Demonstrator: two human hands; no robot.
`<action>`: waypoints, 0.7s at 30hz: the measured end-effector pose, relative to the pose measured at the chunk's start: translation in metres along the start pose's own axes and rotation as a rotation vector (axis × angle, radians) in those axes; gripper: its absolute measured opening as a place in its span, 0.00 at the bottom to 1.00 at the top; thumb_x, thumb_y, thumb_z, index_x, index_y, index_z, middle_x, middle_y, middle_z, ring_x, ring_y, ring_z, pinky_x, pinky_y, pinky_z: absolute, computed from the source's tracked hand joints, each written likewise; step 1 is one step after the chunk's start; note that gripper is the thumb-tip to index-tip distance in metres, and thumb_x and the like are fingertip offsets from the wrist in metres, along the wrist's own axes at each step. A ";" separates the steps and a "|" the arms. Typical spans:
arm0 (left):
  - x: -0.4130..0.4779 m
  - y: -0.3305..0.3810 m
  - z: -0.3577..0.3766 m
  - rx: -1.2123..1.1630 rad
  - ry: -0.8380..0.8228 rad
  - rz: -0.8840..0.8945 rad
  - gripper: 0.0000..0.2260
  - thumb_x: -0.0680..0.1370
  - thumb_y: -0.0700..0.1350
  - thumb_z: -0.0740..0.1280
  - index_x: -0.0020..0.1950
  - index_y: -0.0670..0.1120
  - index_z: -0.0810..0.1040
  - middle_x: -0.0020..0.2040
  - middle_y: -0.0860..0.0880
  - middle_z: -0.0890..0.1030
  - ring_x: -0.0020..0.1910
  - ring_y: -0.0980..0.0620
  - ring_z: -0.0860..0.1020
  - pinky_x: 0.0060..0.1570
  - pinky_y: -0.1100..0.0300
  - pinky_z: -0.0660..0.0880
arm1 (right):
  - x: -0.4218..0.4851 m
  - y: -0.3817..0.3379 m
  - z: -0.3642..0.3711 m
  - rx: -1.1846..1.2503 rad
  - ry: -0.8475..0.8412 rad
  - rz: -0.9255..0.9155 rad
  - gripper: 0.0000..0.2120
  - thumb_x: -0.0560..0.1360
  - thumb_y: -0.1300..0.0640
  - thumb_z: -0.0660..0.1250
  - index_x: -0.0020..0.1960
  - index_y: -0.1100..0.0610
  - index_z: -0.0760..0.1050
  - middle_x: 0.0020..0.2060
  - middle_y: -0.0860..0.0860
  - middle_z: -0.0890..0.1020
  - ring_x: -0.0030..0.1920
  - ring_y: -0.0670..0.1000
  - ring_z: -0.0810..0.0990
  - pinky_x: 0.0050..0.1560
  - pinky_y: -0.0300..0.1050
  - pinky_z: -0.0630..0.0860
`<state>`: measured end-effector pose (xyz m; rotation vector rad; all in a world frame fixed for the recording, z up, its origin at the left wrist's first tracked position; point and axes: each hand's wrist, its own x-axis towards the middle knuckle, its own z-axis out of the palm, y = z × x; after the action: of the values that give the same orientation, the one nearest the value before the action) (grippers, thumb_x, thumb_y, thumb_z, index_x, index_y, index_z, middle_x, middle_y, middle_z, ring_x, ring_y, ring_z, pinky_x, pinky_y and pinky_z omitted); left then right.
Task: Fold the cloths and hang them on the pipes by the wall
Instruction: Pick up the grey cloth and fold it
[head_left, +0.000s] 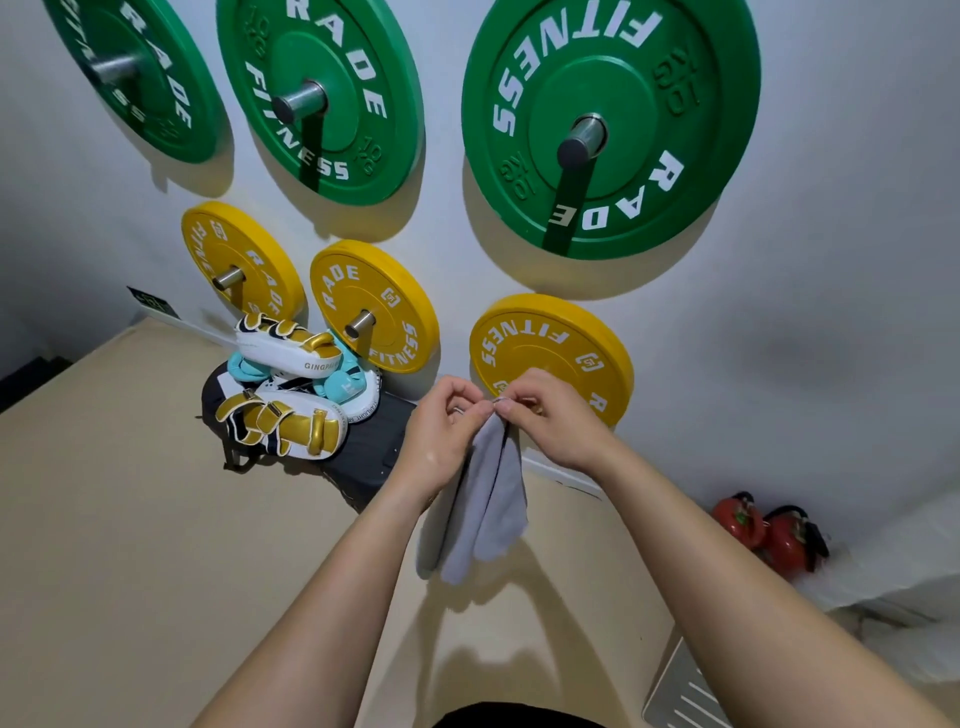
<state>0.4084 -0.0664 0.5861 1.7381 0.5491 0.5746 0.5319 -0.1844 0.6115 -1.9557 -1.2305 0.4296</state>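
A grey cloth (488, 499) hangs folded in long drooping layers below my two hands. My left hand (441, 431) and my right hand (545, 415) meet at its top edge and pinch it with curled fingers, right in front of the lowest yellow weight plate (582, 343). That plate's pipe is hidden behind my hands. Metal pipes stick out of the other plates on the white wall, among them a large green plate's pipe (582, 140) and a yellow plate's pipe (358, 325). Dark straps hang from two green plates' pipes.
Gold-and-white boxing pads (291, 353) and teal gear lie piled on a dark bag (363, 452) on the tan floor by the wall. Two red fire extinguishers (769, 530) stand at the right. A white vent panel (685, 691) sits at the bottom right.
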 end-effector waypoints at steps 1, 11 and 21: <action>-0.001 0.000 -0.002 -0.016 -0.002 -0.006 0.02 0.80 0.41 0.68 0.48 0.44 0.77 0.37 0.50 0.76 0.34 0.60 0.72 0.37 0.69 0.70 | 0.006 -0.006 -0.002 -0.009 -0.002 -0.022 0.10 0.80 0.56 0.65 0.39 0.50 0.76 0.37 0.50 0.77 0.41 0.50 0.75 0.45 0.50 0.71; -0.018 -0.047 -0.019 0.041 -0.012 -0.180 0.18 0.80 0.54 0.65 0.44 0.38 0.72 0.37 0.46 0.73 0.36 0.52 0.70 0.38 0.53 0.68 | 0.074 -0.067 -0.066 -0.049 0.423 -0.136 0.10 0.80 0.58 0.60 0.41 0.55 0.72 0.35 0.47 0.75 0.36 0.44 0.69 0.36 0.38 0.65; -0.007 -0.040 -0.039 0.153 -0.061 -0.036 0.04 0.78 0.43 0.70 0.43 0.50 0.82 0.40 0.54 0.83 0.41 0.58 0.79 0.46 0.58 0.75 | 0.032 0.003 -0.031 -0.158 0.068 0.108 0.06 0.74 0.56 0.70 0.50 0.47 0.80 0.29 0.44 0.76 0.31 0.41 0.73 0.37 0.42 0.67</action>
<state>0.3751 -0.0330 0.5552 1.8802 0.5926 0.4629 0.5684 -0.1704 0.6327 -2.1605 -1.1496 0.3256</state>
